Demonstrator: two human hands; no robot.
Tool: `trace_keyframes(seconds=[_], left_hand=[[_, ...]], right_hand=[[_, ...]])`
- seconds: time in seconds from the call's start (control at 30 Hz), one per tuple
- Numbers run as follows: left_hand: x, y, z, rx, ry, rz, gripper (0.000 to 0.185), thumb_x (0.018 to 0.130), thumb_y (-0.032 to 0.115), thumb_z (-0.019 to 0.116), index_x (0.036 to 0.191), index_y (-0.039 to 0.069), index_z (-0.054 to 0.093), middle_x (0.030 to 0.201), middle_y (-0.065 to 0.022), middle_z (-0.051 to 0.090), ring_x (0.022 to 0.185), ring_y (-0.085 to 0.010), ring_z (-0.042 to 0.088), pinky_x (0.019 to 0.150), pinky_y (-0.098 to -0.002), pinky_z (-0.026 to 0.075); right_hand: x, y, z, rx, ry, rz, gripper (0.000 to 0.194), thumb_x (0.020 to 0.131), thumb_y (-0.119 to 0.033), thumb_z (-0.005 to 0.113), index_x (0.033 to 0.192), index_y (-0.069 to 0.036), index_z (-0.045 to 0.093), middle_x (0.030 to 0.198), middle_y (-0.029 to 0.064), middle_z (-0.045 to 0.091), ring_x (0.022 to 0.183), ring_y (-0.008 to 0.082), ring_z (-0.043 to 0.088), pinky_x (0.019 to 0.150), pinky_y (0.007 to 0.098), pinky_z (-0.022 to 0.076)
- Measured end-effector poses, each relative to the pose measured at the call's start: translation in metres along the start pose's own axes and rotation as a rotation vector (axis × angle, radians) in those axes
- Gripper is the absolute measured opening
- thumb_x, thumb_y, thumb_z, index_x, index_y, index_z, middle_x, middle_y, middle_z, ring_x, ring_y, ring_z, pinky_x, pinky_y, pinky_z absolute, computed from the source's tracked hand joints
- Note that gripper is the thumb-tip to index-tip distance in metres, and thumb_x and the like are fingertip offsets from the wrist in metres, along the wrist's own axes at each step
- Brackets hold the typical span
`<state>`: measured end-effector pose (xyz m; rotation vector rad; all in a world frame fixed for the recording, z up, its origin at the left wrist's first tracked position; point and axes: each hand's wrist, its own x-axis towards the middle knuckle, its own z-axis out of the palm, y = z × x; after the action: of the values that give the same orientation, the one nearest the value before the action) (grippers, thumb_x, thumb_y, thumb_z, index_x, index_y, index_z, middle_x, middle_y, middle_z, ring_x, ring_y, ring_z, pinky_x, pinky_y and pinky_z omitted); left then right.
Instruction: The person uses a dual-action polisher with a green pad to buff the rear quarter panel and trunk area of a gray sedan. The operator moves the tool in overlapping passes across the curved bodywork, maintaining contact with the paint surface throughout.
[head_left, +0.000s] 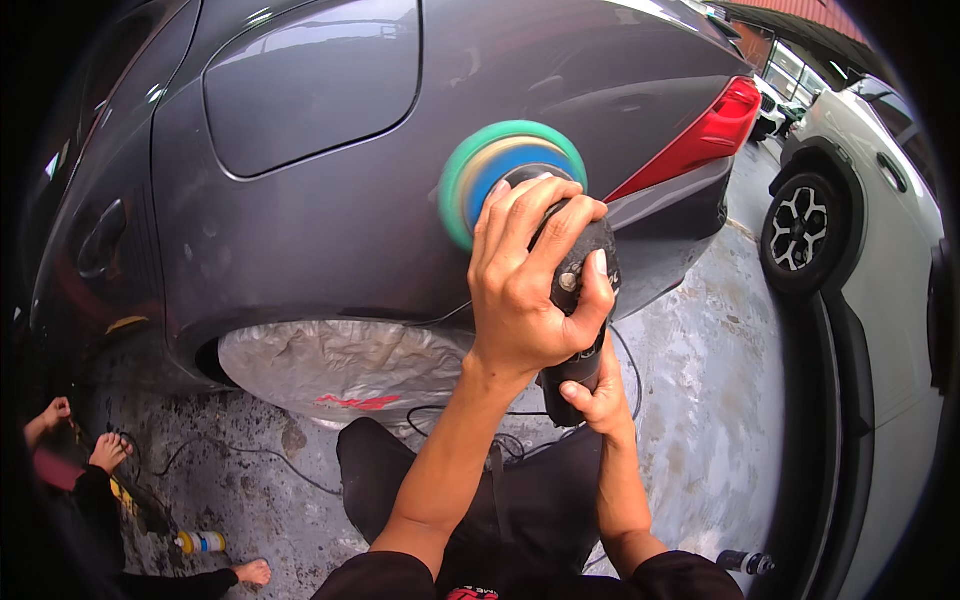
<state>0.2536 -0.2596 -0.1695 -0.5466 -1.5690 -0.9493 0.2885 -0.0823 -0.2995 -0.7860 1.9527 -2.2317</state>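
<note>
My left hand (529, 277) is clasped over the head of a black power polisher (592, 247). Lower down, my right hand (604, 397) grips the polisher's rear handle. The round green foam pad (459, 180) with a blue backing lies against the dark grey rear side panel (322, 232) of a car, left of the red tail light (701, 139). The pad's blurred rings suggest that it is spinning. Pale smudges mark the panel. A crinkled silver cover (330, 364) hides the car's rear wheel.
A black cable (277, 454) trails over the concrete floor. At the lower left sits another person (97, 495) with bare feet, beside a yellow-capped bottle (201, 541). A white car (892, 300) stands at the right, and a dark bottle (745, 562) lies near it.
</note>
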Motion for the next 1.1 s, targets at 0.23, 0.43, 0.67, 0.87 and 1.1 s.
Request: trace_keyframes(seconds=[0.23,0.43,0.67,0.87,1.1], left_hand=[[-0.019,0.004,-0.030,0.054,-0.017,-0.026,0.037,0.080,0.018,0.072,0.115,0.008,0.077,0.122,-0.0126,0.071,0.121,-0.0382,0.068,0.117,-0.0602,0.045],[-0.027,0.003,-0.057,0.079,-0.043,-0.054,0.036,0.081,0.019,0.070,0.114,0.008,0.078,0.123,-0.0128,0.073,0.123,-0.0386,0.068,0.118,-0.0602,0.045],[-0.032,0.002,-0.092,0.094,-0.061,-0.086,0.038,0.081,0.018,0.068,0.114,0.003,0.079,0.125,-0.0157,0.074,0.127,-0.0408,0.068,0.118,-0.0587,0.044],[-0.032,-0.001,-0.115,0.093,-0.055,-0.089,0.037,0.081,0.017,0.068,0.114,0.003,0.079,0.125,-0.0148,0.074,0.125,-0.0407,0.068,0.116,-0.0587,0.045],[-0.032,-0.006,-0.142,0.082,-0.034,-0.099,0.039,0.082,0.020,0.067,0.113,0.000,0.078,0.124,-0.0183,0.076,0.125,-0.0420,0.069,0.117,-0.0587,0.045]], right_hand=[[-0.015,0.011,0.023,-0.002,-0.020,0.006,0.099,0.084,-0.030,0.090,0.163,0.000,0.038,0.141,0.0090,0.062,0.129,0.0209,0.059,0.113,0.0372,0.0463],[-0.023,0.010,0.049,0.031,-0.050,0.023,0.098,0.084,-0.026,0.089,0.164,-0.001,0.038,0.140,0.0095,0.062,0.129,0.0208,0.059,0.112,0.0367,0.0469],[-0.024,0.016,0.071,-0.066,-0.108,-0.045,0.110,0.083,-0.021,0.089,0.172,-0.001,0.028,0.154,0.0170,0.060,0.140,0.0265,0.058,0.118,0.0404,0.0449],[-0.024,0.014,0.092,-0.095,-0.142,-0.063,0.111,0.082,-0.020,0.090,0.172,0.000,0.027,0.154,0.0189,0.060,0.139,0.0283,0.061,0.118,0.0406,0.0461],[-0.021,0.005,0.118,-0.163,-0.191,-0.105,0.109,0.085,-0.018,0.091,0.171,0.001,0.027,0.153,0.0215,0.062,0.141,0.0305,0.062,0.119,0.0420,0.0466]])
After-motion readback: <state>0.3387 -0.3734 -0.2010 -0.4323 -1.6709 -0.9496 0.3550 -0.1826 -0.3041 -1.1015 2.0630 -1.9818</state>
